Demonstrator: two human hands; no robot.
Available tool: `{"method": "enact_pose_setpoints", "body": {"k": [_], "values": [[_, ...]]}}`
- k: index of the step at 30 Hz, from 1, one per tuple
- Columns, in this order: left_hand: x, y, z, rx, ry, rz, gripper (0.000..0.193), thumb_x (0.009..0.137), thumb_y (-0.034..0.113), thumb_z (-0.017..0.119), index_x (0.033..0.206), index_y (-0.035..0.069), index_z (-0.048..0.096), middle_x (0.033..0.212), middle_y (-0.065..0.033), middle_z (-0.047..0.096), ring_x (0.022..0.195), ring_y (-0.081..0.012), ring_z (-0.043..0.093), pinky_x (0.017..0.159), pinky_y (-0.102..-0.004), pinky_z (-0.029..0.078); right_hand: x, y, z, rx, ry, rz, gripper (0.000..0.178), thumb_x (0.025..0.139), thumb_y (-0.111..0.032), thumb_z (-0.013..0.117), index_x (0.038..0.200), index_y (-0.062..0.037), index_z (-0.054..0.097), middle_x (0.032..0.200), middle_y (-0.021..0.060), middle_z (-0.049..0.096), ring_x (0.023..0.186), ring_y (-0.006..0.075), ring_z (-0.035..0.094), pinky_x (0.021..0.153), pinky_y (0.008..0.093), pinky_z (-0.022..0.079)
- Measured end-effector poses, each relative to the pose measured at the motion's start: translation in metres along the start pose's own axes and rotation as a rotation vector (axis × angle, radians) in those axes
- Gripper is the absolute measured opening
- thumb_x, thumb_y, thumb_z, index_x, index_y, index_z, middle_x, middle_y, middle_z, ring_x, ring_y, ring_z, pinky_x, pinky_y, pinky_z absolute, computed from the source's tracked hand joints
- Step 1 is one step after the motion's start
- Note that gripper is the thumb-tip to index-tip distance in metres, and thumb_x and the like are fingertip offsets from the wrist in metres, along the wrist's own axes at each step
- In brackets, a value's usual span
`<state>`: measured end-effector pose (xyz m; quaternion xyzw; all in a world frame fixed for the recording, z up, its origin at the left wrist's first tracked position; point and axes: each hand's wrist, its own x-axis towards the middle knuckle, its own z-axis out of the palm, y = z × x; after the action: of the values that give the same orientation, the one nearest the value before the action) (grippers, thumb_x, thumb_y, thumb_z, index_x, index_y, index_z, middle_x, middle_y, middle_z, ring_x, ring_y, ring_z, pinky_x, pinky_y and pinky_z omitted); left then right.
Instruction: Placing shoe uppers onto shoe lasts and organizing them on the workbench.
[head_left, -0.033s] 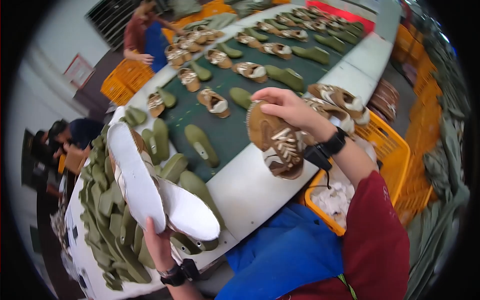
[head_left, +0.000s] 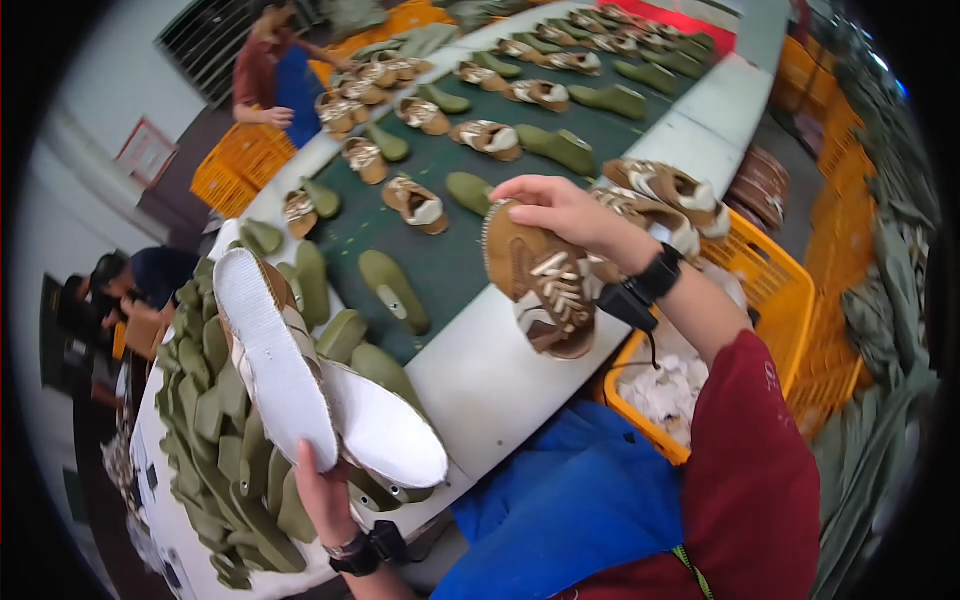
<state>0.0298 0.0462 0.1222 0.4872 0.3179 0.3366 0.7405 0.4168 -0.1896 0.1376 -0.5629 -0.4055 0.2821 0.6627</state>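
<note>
My left hand grips two shoe uppers by one end, their white undersides facing up. One white-bottomed upper stands steeply; the other white-bottomed upper slants to the right below it. My right hand pinches a tan-and-brown shoe upper with white laces by its stitched rim, above the white table edge. Close by the left hand, green shoe lasts lie heaped. More brown shoe uppers and green lasts are spread over the dark green belt.
To my right, an orange crate holds crumpled white material. Several brown shoes sit beside the crate on the table edge. Across the belt a person stands near orange crates; another person bends at far left.
The view has shifted slightly, so the belt and its shoes appear a little farther left. Both hands keep their holds; the right hand's upper sits slightly farther left in the picture.
</note>
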Motion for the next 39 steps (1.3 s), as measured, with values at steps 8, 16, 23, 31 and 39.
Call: {"method": "enact_pose_setpoints", "body": {"k": [8, 16, 23, 31, 39], "values": [[-0.027, -0.049, 0.048, 0.144, -0.069, -0.159, 0.046, 0.09, 0.032, 0.058, 0.123, 0.003, 0.046, 0.105, -0.007, 0.061, 0.091, -0.0174, 0.061, 0.065, -0.0312, 0.055, -0.008, 0.107, -0.026, -1.045, 0.235, -0.005, 0.043, 0.083, -0.032, 0.063, 0.119, -0.008, 0.057, 0.111, 0.0167, 0.057, 0.1, 0.0301, 0.055, 0.086, 0.038, 0.046], [-0.032, -0.064, 0.036, 0.158, -0.047, -0.192, 0.048, 0.091, 0.032, 0.057, 0.126, 0.002, 0.042, 0.111, -0.0087, 0.058, 0.094, -0.0183, 0.06, 0.067, -0.032, 0.056, -0.132, 0.095, 0.083, -1.26, 0.02, -0.142, 0.046, 0.072, -0.025, 0.071, 0.114, -0.0118, 0.057, 0.121, 0.0152, 0.048, 0.118, 0.0348, 0.041, 0.097, 0.0491, 0.034], [-0.028, -0.071, 0.033, 0.187, -0.105, -0.243, 0.049, 0.092, 0.031, 0.055, 0.128, 0.001, 0.04, 0.115, -0.0103, 0.056, 0.098, -0.0207, 0.06, 0.074, -0.0373, 0.055, -0.168, 0.098, 0.095, -1.155, 0.178, -0.052, 0.04, 0.072, -0.018, 0.069, 0.111, -0.0115, 0.059, 0.121, 0.009, 0.051, 0.115, 0.0336, 0.044, 0.096, 0.0445, 0.036], [-0.032, -0.074, 0.039, 0.164, -0.099, -0.261, 0.05, 0.093, 0.031, 0.055, 0.13, 0.003, 0.038, 0.118, -0.0109, 0.055, 0.101, -0.022, 0.059, 0.079, -0.04, 0.053, -0.137, 0.101, 0.04, -0.022, 0.355, 0.252, 0.025, 0.09, -0.016, 0.054, 0.114, -0.0091, 0.055, 0.099, 0.0018, 0.058, 0.096, 0.0132, 0.055, 0.085, 0.0365, 0.046], [-0.036, -0.078, 0.033, 0.131, -0.057, -0.251, 0.053, 0.092, 0.031, 0.055, 0.132, 0.002, 0.036, 0.12, -0.011, 0.053, 0.101, -0.022, 0.058, 0.076, -0.0381, 0.053, -0.129, 0.06, 0.028, 1.291, 0.309, 0.17, 0.048, 0.092, -0.034, 0.036, 0.133, -0.0109, 0.044, 0.137, 0.0096, 0.044, 0.126, 0.0291, 0.04, 0.106, 0.0481, 0.027]]}}
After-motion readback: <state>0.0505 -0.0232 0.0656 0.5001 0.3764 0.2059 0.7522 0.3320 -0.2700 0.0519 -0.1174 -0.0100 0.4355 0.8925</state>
